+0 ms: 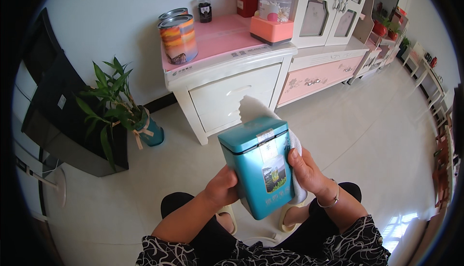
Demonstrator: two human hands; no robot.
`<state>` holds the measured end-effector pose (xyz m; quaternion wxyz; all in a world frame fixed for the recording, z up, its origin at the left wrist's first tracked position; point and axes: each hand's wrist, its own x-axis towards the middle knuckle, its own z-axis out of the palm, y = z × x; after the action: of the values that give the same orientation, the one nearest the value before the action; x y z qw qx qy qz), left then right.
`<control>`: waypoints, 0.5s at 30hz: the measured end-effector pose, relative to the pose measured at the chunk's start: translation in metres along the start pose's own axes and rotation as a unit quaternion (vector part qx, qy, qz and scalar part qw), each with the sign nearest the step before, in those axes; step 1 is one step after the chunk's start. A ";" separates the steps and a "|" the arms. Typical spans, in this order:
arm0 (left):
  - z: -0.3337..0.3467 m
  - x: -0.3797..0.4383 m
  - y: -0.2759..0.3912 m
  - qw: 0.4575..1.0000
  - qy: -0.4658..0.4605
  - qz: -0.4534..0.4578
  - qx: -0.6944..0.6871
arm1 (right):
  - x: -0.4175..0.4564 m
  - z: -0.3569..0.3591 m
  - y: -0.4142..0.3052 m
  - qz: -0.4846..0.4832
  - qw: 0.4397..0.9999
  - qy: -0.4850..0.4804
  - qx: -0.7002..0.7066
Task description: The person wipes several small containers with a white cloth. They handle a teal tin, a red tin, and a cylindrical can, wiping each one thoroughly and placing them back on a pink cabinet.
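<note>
A teal metal tea tin (250,171) with a hinged-looking lid is held upright and slightly tilted in front of me, above my knees. Its front carries a picture and some writing, and a paper seal crosses the lid's seam. My left hand (224,186) grips the tin's left side. On the opposite side my right hand (308,168) presses a white cloth (298,150) against the tin, thumb at its front edge. Part of the cloth (255,108) sticks up behind the lid; the rest is hidden behind the tin.
Ahead stands a white cabinet (232,99) bearing two printed cans (178,41), a dark-filled jar (204,10), a red tin (247,3) and a cotton-swab tub (274,8) on an orange box (272,29). A potted plant (150,132) and black furniture (72,121) are at left.
</note>
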<state>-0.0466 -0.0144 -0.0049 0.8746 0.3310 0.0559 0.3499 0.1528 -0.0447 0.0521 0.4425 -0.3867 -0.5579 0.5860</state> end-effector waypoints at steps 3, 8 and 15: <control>-0.001 -0.005 -0.004 1.000 -0.015 -0.009 -0.015 | -0.006 0.007 0.005 0.002 0.997 0.039 -0.068; 0.014 -0.015 0.001 0.997 0.075 0.007 0.004 | -0.012 0.022 0.015 0.033 0.995 0.054 -0.079; 0.030 -0.029 0.006 0.952 0.122 0.176 0.220 | -0.025 0.046 0.034 0.063 0.995 0.074 -0.038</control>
<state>-0.0619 -0.0459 0.0183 0.6909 0.4746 0.1784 0.5153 0.1143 -0.0822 0.0211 0.4298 -0.4797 -0.5199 0.5611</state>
